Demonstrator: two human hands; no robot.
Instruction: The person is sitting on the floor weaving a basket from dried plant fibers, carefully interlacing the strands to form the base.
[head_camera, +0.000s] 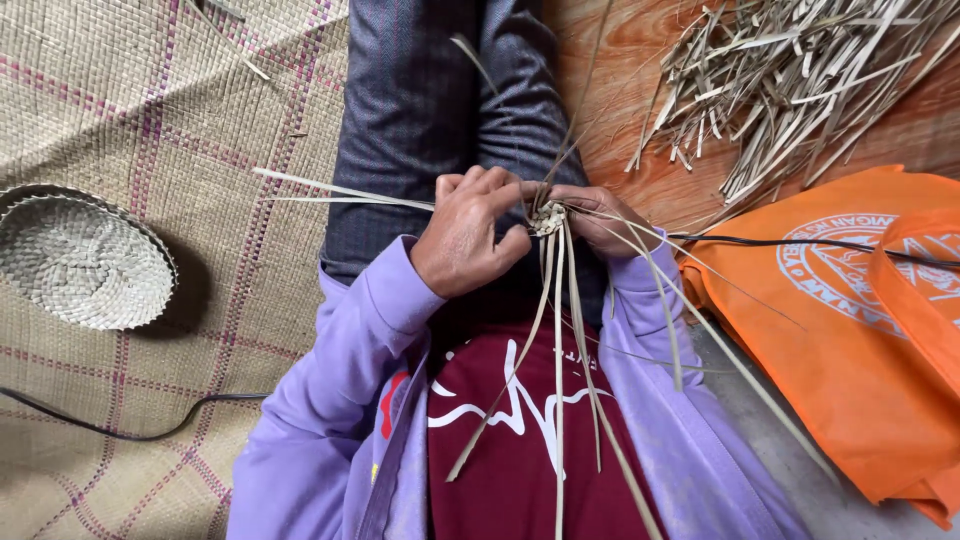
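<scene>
Work piece: small woven knot of palm-leaf strips (547, 217), held over the lap between both hands, above the maroon shirt (520, 440).
Left hand (470, 235): grip together, thumb and fingers pinched on the knot's left edge.
Right hand (600, 208): grip clamped on the knot's right side; the fingers are mostly behind the strips.
Loose ends: long strips (560, 340) hang from the knot toward the chest, others fan out left and right.
Risk, unravelling: judged likely if either pinch eases, since the knot looks only a few crossings deep.
Risk, breakage: dry strips may crease or split where they bend sharply at the knot.
Risk, snagging: the black cable (760, 241) lies across the orange bag (860, 330) near the right-side strands and could catch them.
Surroundings: woven tray (85, 262) on the floor mat (200, 120); pile of cut strips (800, 80) on wooden boards.
Hidden: the knot's weave pattern is too small to read; the right fingertips and the knot's underside are not visible.
</scene>
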